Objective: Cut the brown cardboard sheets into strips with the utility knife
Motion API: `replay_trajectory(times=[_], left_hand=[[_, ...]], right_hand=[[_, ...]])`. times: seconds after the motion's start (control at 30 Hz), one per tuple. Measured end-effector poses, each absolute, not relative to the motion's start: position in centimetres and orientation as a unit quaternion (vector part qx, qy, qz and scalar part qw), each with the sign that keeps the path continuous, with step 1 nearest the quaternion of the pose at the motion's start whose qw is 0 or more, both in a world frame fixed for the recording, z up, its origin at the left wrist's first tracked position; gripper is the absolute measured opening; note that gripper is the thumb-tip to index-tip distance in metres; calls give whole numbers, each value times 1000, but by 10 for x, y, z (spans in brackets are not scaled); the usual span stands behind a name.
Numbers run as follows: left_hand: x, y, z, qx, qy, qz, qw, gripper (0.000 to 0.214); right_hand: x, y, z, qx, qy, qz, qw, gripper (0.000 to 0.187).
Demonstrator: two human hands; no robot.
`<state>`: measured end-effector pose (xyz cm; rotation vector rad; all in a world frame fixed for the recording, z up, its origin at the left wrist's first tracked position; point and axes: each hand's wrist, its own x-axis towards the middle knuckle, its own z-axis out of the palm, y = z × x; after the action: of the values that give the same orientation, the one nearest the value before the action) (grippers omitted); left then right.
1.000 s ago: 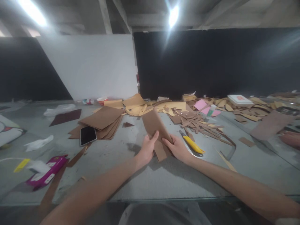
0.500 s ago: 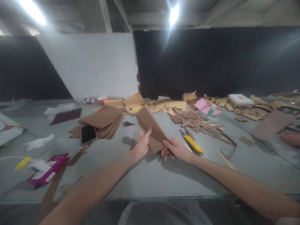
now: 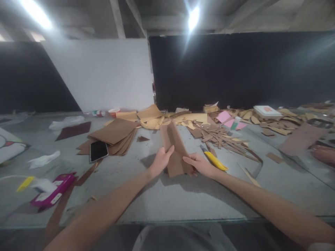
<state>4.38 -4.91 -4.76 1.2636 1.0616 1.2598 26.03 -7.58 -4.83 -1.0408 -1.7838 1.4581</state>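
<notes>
Between my hands is a creased piece of brown sheet material [image 3: 178, 162], its long sides bent upward along its length; it looks like leather or card, I cannot tell which. My left hand [image 3: 161, 159] grips its left edge, thumb on top. On the right edge, my right hand [image 3: 199, 164] holds it with the thumb over and the fingers mostly hidden beneath. A yellow utility knife [image 3: 216, 160] lies just right of my right hand. Left of my hands, a stack of brown sheets [image 3: 115, 130] rests on the table, a black phone [image 3: 98, 151] lying against it.
A magenta power strip [image 3: 56, 190] with a white plug sits at the left. Brown strips [image 3: 220, 136] and yellowish scraps lie across the back. A glue stick [image 3: 236, 123] and a white box [image 3: 267, 111] stand at back right. Another person's hand [image 3: 324, 154] shows at the right edge.
The brown piece has turned more upright in view and its fold has opened into a trough shape. Both hands have shifted slightly right, still holding it.
</notes>
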Motion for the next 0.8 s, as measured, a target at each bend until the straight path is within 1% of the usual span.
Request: replay_trajectory(times=[0.13, 0.27, 0.37, 0.47, 0.57, 0.8], left_hand=[[46, -55, -45, 547, 419, 487, 537, 33], [47, -57, -44, 549, 410, 478, 549, 36], [44, -57, -44, 569, 411, 433, 566, 40], [43, -59, -43, 582, 410, 388, 585, 37], [44, -61, -44, 579, 411, 384, 590, 33], [45, -62, -46, 569, 413, 341, 625, 39]], right_hand=[[263, -73, -47, -422, -646, 534, 347, 68], [265, -72, -48, -408, -643, 555, 334, 70], [266, -71, -49, -405, -639, 557, 343, 69], [266, -68, -49, -421, -630, 544, 361, 70], [267, -64, -51, -426, -619, 554, 357, 70], [272, -56, -55, -443, -575, 548, 415, 64]])
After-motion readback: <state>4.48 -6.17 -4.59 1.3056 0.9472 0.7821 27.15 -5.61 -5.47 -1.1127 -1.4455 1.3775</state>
